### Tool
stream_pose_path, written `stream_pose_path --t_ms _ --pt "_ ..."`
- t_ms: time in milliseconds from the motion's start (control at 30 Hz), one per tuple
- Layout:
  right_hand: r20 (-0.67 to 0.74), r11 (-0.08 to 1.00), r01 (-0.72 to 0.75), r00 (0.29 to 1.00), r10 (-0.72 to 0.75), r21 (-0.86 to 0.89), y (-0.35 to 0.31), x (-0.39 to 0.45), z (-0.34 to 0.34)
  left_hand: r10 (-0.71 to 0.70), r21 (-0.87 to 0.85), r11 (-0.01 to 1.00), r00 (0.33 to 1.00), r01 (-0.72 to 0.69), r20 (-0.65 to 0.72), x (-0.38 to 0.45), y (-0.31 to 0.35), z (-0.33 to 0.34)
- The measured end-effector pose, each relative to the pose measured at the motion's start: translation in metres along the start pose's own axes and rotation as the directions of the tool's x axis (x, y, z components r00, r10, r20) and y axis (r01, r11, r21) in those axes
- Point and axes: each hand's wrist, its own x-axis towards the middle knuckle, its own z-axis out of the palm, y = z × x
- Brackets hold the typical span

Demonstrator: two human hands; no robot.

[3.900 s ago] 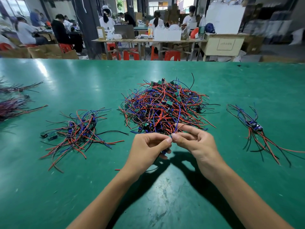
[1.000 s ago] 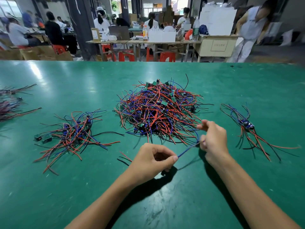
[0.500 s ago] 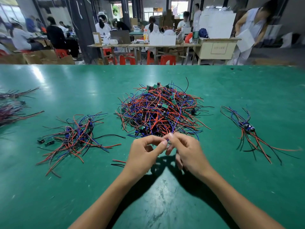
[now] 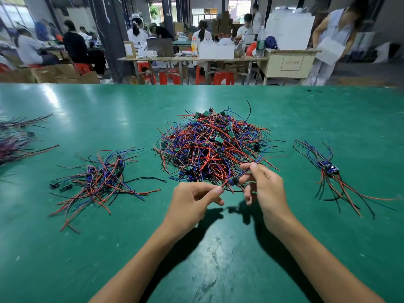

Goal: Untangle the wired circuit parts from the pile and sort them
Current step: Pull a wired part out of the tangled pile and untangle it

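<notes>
A big tangled pile [image 4: 213, 147] of red, blue and black wires with small green and blue circuit boards lies in the middle of the green table. Just in front of it I hold one wired circuit part [image 4: 234, 181] between both hands. My left hand [image 4: 194, 203] pinches its red wire end with thumb and forefinger. My right hand [image 4: 263, 185] pinches the wires on the other side, near the pile's front edge. A small sorted bunch [image 4: 328, 169] lies to the right, a larger loose group [image 4: 98, 176] to the left.
More wire bundles [image 4: 13, 145] lie at the table's far left edge. Two small loose boards [image 4: 61, 185] sit beside the left group. Behind the table's far edge [image 4: 196, 85] are workbenches, red stools and several people.
My hands have drawn apart from where they met at the pile's front. A wired part now stretches between them, and my right hand has risen toward the pile.
</notes>
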Motion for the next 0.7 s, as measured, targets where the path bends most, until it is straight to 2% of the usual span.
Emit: stream_pose_path --t_ms 133,333,433,567,700 --pt "0.028 0.991 -0.088 0.996 0.086 0.105 -0.003 0.002 -0.001 -0.007 0.0 1.0 1.0 0.007 0.008 -0.001 0.001 0.001" --pt "0.047 0.999 -0.021 0.999 0.019 0.034 -0.008 -0.001 -0.001 -0.009 -0.023 1.0 0.999 0.008 -0.046 0.0 0.003 -0.002" --pt "0.083 0.999 -0.017 0.996 0.013 0.044 -0.013 0.0 -0.004 0.069 0.107 0.993 0.992 -0.057 -0.11 0.0 0.003 -0.005" --pt "0.168 0.988 -0.059 0.985 0.034 0.142 -0.017 0.002 -0.009 0.195 0.269 0.952 0.967 -0.147 -0.165 -0.002 0.004 -0.007" --pt "0.193 0.988 -0.06 0.981 0.032 0.14 -0.013 0.003 -0.007 0.346 0.446 0.861 0.925 -0.245 -0.159 -0.004 0.001 -0.009"
